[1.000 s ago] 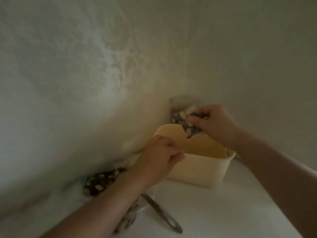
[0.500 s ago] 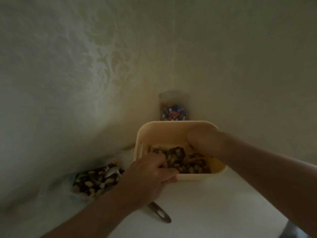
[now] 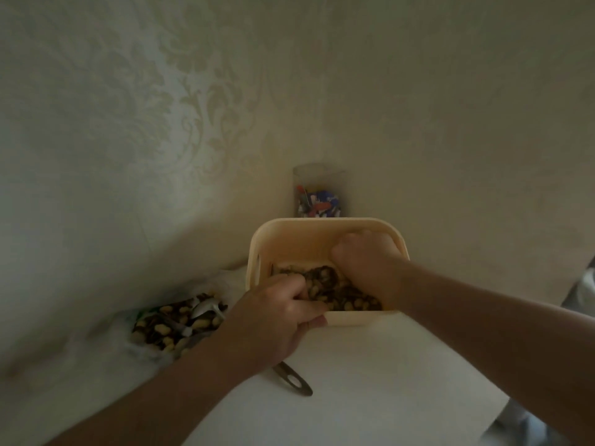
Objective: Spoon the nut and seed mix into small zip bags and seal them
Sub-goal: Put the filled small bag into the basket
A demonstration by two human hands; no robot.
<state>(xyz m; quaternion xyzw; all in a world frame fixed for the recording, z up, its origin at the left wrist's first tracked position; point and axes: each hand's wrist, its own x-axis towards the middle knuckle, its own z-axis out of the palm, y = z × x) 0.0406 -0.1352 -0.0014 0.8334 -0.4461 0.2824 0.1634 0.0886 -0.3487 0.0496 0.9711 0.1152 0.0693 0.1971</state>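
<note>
Left hand grips rounded plastic tub

Looks like someone's home, not a lab or shop: damask-patterned wallpaper on both walls of the corner, a white desk pushed into it, and a clear cup of colourful bits at the back.

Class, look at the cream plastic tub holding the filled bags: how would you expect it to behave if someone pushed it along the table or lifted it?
The cream tub looks like stiff plastic with upright walls, so it should probably keep its shape. Its base is wide and flat, so it would likely slide on the smooth white table rather than tip. Only a few nut bags lie inside, so it is probably fairly light.
</note>
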